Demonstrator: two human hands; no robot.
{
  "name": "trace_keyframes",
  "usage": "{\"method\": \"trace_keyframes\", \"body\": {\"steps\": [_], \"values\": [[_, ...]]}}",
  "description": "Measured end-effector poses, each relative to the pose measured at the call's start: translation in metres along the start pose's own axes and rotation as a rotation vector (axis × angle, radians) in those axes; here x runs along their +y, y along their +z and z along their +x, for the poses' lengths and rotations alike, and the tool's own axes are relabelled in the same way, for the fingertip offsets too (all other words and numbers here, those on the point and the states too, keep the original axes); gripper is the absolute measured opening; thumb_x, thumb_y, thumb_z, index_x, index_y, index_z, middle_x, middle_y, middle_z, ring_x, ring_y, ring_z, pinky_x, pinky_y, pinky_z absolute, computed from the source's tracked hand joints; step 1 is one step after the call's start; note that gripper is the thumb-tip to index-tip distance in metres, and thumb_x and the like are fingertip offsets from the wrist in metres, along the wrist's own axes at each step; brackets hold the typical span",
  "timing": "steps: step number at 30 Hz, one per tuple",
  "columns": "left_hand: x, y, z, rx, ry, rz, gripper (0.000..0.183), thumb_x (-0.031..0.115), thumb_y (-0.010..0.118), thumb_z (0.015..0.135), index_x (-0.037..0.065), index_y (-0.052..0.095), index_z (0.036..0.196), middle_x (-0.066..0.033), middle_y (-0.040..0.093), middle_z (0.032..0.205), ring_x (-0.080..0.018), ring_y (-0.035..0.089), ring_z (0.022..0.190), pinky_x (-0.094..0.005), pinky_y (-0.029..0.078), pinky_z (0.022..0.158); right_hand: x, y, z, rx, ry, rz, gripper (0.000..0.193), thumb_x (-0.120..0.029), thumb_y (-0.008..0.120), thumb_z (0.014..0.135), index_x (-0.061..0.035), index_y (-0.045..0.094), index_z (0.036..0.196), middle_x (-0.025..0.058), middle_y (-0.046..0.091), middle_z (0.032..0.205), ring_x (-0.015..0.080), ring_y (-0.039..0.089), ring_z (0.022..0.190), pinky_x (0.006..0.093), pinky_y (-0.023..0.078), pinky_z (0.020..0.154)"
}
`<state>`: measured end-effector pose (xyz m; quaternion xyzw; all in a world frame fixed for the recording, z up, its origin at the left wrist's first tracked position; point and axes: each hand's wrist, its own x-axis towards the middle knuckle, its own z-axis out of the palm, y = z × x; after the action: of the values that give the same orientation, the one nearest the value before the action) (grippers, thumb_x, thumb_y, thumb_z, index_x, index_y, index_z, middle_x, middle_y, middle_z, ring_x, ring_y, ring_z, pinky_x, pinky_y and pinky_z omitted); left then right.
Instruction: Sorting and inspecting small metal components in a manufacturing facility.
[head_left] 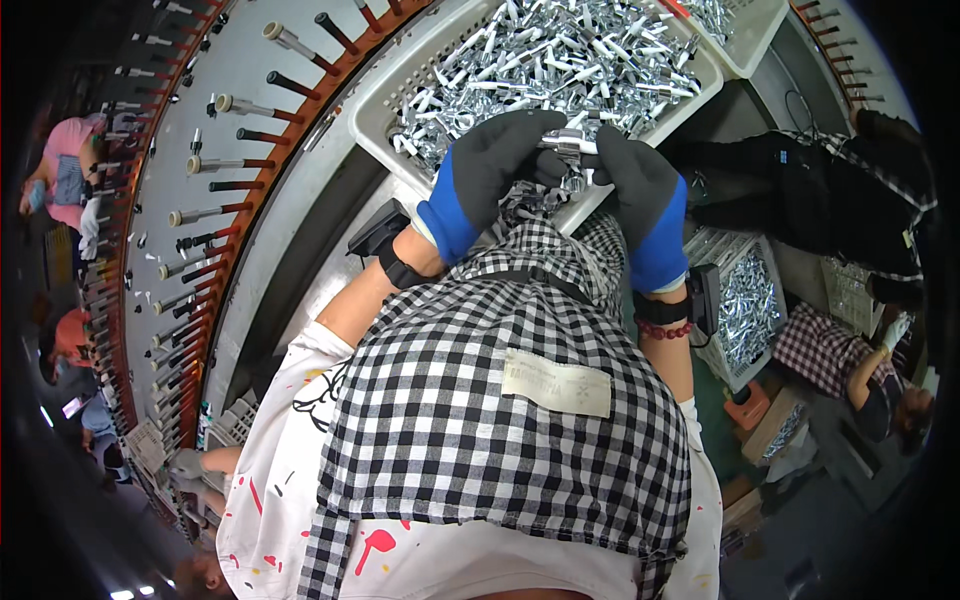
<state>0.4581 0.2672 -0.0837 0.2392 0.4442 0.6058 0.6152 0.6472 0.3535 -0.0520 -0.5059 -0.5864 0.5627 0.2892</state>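
Observation:
Between my two gloved hands, just over the near edge of a white plastic basket, is a small shiny metal piece with a white tubular end. My left hand, in a black and blue glove, is closed with its fingertips at the piece's left side. From the right, my right hand pinches the white end. The gloves cover part of the piece, so its full shape is hidden. A heap of similar silver and white pieces fills the basket behind my hands.
A curved grey line edged with upright rods and capped holders bends along the left. At the upper right stands another white basket. A crate of silver pieces sits to my right. Other people work on both sides.

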Motion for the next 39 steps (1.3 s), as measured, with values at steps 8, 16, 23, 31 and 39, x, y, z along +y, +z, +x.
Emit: {"method": "trace_keyframes", "body": {"steps": [8, 16, 23, 31, 39], "values": [[0.008, 0.004, -0.003, 0.082, 0.222, 0.250, 0.041, 0.019, 0.066, 0.110, 0.001, 0.068, 0.147, -0.0099, 0.076, 0.118, -0.0149, 0.072, 0.106, -0.0326, 0.058, 0.098, 0.009, -0.003, -0.001, -0.002, -0.164, -0.047, 0.022, -0.018, 0.079, 0.103, 0.0006, 0.083, 0.114, 0.0040, 0.079, 0.093, 0.0081, 0.067, 0.082, 0.0276, 0.053, 0.073], [-0.030, -0.019, 0.001, 0.094, 0.320, 0.623, 0.047, 0.015, 0.072, 0.107, 0.005, 0.065, 0.152, -0.0149, 0.075, 0.138, -0.0235, 0.073, 0.122, -0.0402, 0.058, 0.105, 0.046, -0.061, -0.016, 0.135, -0.137, 0.029, 0.025, -0.012, 0.074, 0.105, 0.0042, 0.079, 0.123, 0.0078, 0.080, 0.109, 0.0123, 0.072, 0.099, 0.0287, 0.057, 0.087], [-0.026, -0.041, -0.023, -0.064, 0.338, 0.955, 0.034, 0.012, 0.071, 0.103, 0.002, 0.075, 0.135, -0.0212, 0.081, 0.118, -0.0348, 0.079, 0.106, -0.0431, 0.062, 0.093, 0.190, -0.382, -0.093, 0.524, -0.157, -0.923, 0.033, -0.011, 0.062, 0.110, 0.0052, 0.071, 0.138, 0.0158, 0.079, 0.123, 0.0296, 0.076, 0.106, 0.0361, 0.060, 0.093], [-0.031, -0.054, -0.007, -0.210, 0.390, 1.003, 0.027, 0.011, 0.071, 0.101, 0.004, 0.079, 0.125, -0.0204, 0.081, 0.112, -0.0404, 0.078, 0.099, -0.0476, 0.062, 0.087, 0.215, -0.436, -0.100, 0.672, -0.223, -0.621, 0.035, -0.018, 0.060, 0.114, 0.0089, 0.074, 0.132, 0.0172, 0.079, 0.125, 0.0259, 0.074, 0.117, 0.0371, 0.057, 0.105], [0.016, -0.068, -0.027, -0.173, 0.413, 1.141, 0.032, 0.011, 0.067, 0.105, 0.004, 0.076, 0.135, -0.0199, 0.080, 0.119, -0.0359, 0.077, 0.108, -0.0466, 0.060, 0.095, 0.045, -0.048, 0.043, 0.236, -0.659, -0.550, 0.021, -0.007, 0.072, 0.102, 0.0011, 0.080, 0.120, 0.0199, 0.082, 0.111, 0.0361, 0.079, 0.102, 0.0432, 0.060, 0.095]]}}
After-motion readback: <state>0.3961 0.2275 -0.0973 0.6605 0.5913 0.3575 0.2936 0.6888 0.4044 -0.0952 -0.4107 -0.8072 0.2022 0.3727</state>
